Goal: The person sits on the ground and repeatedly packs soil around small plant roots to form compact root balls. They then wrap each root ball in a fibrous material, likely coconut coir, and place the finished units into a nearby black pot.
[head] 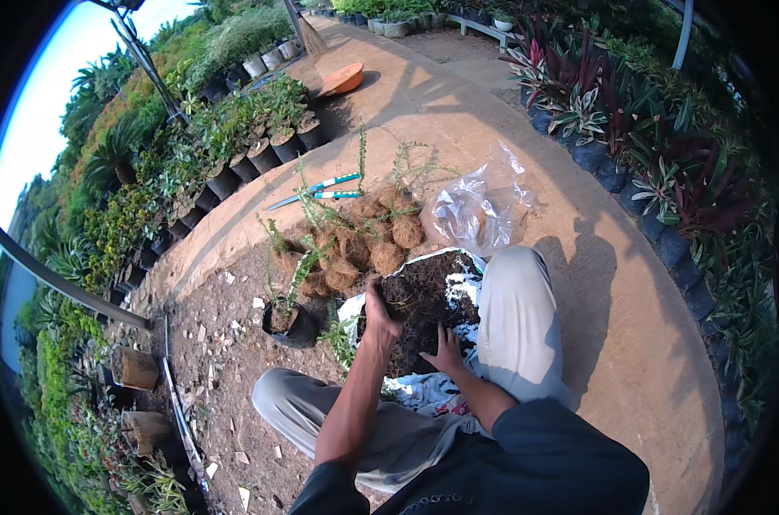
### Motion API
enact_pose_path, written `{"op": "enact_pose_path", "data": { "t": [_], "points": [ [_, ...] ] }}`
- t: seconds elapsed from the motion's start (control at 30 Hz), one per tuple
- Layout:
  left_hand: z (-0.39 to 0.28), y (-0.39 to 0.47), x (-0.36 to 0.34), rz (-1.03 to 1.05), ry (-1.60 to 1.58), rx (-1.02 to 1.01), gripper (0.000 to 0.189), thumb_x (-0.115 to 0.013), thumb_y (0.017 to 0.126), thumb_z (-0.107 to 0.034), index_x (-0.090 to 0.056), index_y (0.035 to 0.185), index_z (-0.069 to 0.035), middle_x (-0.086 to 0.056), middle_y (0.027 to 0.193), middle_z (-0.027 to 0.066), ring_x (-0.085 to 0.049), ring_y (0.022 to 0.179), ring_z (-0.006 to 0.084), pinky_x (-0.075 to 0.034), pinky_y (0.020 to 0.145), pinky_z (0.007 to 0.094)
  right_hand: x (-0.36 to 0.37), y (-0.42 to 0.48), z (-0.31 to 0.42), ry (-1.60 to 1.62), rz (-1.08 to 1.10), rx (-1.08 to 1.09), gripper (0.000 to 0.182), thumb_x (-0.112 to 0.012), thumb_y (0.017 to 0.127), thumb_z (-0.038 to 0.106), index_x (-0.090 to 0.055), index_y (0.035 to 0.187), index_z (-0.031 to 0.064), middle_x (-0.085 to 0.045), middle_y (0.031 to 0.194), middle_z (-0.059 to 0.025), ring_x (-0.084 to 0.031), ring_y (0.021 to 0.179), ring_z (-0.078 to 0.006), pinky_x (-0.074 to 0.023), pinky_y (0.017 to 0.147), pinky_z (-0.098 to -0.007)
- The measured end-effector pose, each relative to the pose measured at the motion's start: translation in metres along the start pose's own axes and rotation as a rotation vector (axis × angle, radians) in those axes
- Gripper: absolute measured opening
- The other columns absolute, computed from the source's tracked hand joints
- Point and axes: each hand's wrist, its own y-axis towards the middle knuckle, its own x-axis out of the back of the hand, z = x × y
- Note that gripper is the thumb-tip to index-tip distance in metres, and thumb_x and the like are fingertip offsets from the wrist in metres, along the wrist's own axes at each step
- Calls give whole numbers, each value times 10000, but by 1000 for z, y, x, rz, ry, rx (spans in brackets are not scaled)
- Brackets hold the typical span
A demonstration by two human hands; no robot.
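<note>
Dark potting soil [421,296] with fine roots fills an opened white plastic sack [351,309] between my knees. My left hand [380,315] is at the left side of the soil, its edge turned up and its fingers pointing away from me. Something dark lies beside that wrist, and whether the hand grips it is hidden. My right hand [447,351] rests on the soil near my right knee, fingers spread and holding nothing. A black grow bag [291,328] with a fern [302,273] stands left of the sack. Several fibre-wrapped root balls [357,248] with fern fronds are heaped beyond it.
Garden shears [325,187] with teal handles lie behind the heap. A clear plastic bag [473,212] sits to its right. Farther off are an orange basin [342,78] and a broom [311,38]. Potted plants line both sides; broken tile pieces [201,333] litter the left ground.
</note>
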Motion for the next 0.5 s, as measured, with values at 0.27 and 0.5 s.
{"op": "enact_pose_path", "data": {
  "t": [0.27, 0.5],
  "points": [
    [9, 25, 23, 20, 21, -4, 480, -358, 971, -498, -568, 1188, -124, -656, 1061, 80, -621, 947, 269, -482, 855, 485, -3, 1, -7, 94, -120, 33, 765, -805, 707, 284, -438, 1350, 89, -459, 1223, -242, -460, 1132, -447, -412, 963, -534],
    [14, 37, 36, 15, 15, 1, 462, -399, 971, -493, -566, 1202, -130, -653, 1089, 84, -621, 984, 270, -477, 873, 492, 7, 17, -20, 272, -47, -44, 552, -755, 710, 161, -559, 1214, 52, -589, 1067, -233, -561, 1045, -421, -463, 920, -469]
  ]
}}
